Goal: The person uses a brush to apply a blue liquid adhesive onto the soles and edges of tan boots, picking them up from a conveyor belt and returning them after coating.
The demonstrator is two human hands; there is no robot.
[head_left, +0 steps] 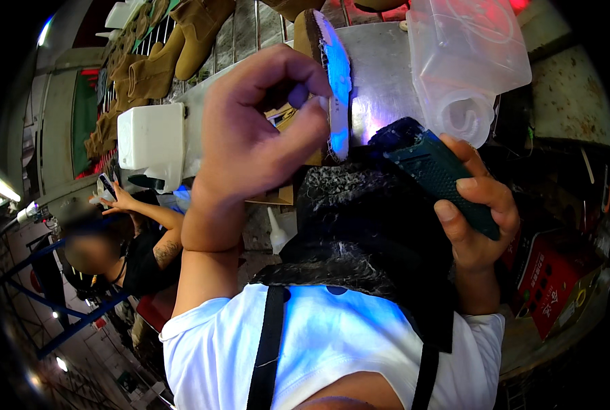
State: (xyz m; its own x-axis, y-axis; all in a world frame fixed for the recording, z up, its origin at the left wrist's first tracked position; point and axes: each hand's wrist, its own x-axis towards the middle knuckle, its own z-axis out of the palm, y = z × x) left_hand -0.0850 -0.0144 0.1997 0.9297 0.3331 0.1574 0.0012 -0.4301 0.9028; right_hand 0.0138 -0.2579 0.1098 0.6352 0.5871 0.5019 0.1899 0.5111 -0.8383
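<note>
Slippage worries me: my left hand [250,130] only pinches the boot sole [332,82] edge, while my right hand [479,205] grips the dark handheld tool [435,171] pressed against it.

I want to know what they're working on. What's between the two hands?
In the head view, a boot sole lit blue stands on edge between the left hand and the right hand, which grips a dark green tool.
</note>
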